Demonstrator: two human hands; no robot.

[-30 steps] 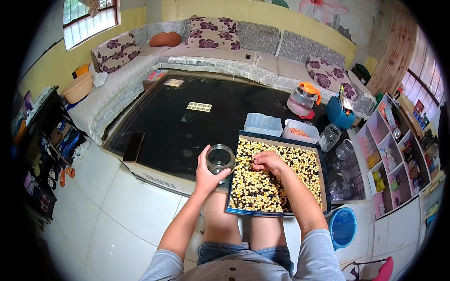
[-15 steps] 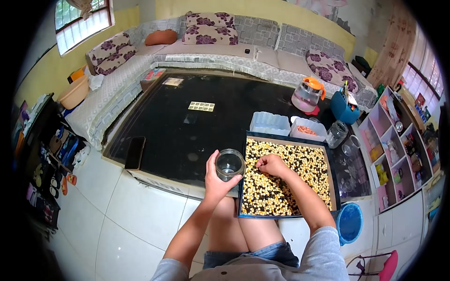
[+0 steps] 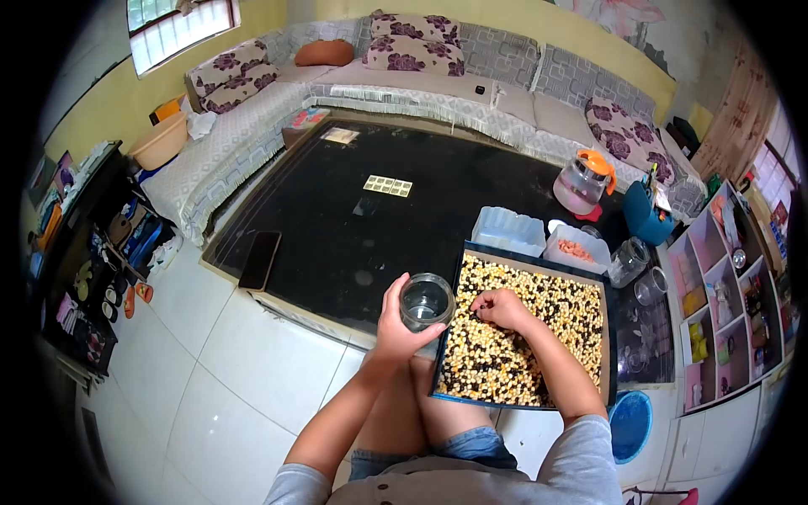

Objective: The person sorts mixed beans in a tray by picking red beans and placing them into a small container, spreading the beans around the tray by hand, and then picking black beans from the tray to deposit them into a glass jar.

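The fingers of the left hand (image 3: 402,332) are wrapped round the side of a jar (image 3: 427,301), its mouth facing up; those of the right hand (image 3: 502,309) are bunched together at the kernels (image 3: 539,345), though I cannot tell whether one is pinched between them; the kernels, yellow and dark mixed, cover the floor of a tray (image 3: 609,337); the jar is just beside the tray's left edge, and the tray's near side reaches past the surface (image 3: 311,219), over a leg (image 3: 438,396); beyond the tray's far edge are a bluish tub (image 3: 508,231) and a whitish tub (image 3: 576,263) holding orange-pink pieces; to their right is a tall jar (image 3: 629,261), with a glass (image 3: 651,287) near it; farther back is a pitcher (image 3: 579,187) with an orange lid; a phone (image 3: 260,261) lies near the surface's left edge; a blue bin (image 3: 629,427) stands on the floor to the right.
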